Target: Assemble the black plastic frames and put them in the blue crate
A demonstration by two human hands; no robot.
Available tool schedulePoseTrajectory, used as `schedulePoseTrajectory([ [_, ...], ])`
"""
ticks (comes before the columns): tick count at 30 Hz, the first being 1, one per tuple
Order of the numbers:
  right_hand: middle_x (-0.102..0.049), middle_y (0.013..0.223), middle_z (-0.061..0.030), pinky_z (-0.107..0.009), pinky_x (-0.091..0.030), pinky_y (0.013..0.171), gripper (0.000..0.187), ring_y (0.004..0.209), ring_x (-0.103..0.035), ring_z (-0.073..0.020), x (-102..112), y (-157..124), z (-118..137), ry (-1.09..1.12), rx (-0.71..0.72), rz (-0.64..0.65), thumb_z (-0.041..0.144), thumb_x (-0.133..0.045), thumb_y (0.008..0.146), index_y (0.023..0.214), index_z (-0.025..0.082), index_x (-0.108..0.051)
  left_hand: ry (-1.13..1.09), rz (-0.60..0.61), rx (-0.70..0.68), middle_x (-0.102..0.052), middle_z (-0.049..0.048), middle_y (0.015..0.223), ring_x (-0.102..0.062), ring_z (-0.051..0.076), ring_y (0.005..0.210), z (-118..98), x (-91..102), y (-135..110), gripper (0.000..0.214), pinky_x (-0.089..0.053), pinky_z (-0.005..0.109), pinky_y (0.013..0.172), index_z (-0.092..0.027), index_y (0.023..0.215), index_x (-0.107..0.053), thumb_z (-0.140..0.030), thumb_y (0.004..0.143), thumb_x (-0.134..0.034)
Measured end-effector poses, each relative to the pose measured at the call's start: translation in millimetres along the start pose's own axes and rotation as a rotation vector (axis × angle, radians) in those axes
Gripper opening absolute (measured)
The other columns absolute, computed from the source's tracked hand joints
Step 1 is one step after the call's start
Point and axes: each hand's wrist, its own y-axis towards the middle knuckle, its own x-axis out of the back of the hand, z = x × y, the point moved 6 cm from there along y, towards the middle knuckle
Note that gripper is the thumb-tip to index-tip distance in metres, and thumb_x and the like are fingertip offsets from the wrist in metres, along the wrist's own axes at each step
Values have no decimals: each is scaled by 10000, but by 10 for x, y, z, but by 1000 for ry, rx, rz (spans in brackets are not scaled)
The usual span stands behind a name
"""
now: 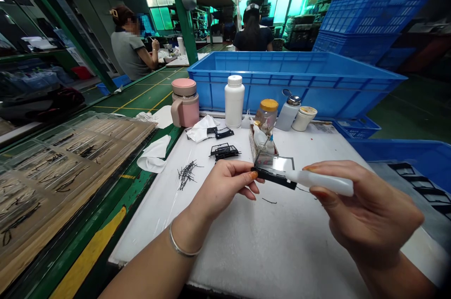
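Note:
My left hand [221, 187] pinches the edge of a small black-framed glass panel [274, 166] at the middle of the white work surface [232, 247]. My right hand [369, 207] grips a white plastic tube [320, 182], whose narrow tip rests against the panel's black lower edge. A heap of thin black strips [186, 174] lies left of my left hand. Two small black plastic frames [224, 151] [215, 133] lie just beyond it, near a crumpled white cloth [200, 128]. A second white cloth [153, 154] sits at the surface's left edge.
A large blue plastic crate [296, 78] stands behind the bench, with stacked crates at the right. A pink mug [185, 103], white bottle [234, 101], pump bottle [288, 112] and yellow-lidded jar [267, 113] stand along the back. Plastic-covered trays [70, 167] lie left; co-workers sit beyond.

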Motion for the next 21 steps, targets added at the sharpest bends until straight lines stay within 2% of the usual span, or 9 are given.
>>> schedulePoseTrajectory([
  [11, -703, 846, -48, -303, -496, 568, 185, 708, -640, -180, 29, 3, 0, 19, -26, -22, 133, -742, 752, 934, 159, -713, 24, -15, -15, -637, 60, 700, -603, 86, 592, -31, 2, 3, 212, -528, 157, 592, -78, 865, -703, -282, 832, -656],
  [18, -689, 805, -54, -352, -484, 568, 193, 735, -650, -238, 31, 22, 40, 113, 19, -60, 148, -731, 768, 959, 177, -727, 61, -101, -94, -636, 52, 713, -596, 97, 624, -138, 38, -32, 180, -536, 170, 588, -93, 843, -699, -264, 837, -643],
  [21, -665, 779, -59, -367, -475, 551, 166, 727, -644, -253, 53, 20, 48, 78, 15, -45, 161, -694, 802, 963, 190, -721, 94, -163, -148, -637, 48, 720, -600, 101, 630, -191, 70, -52, 173, -531, 168, 585, -101, 850, -700, -264, 839, -641],
])
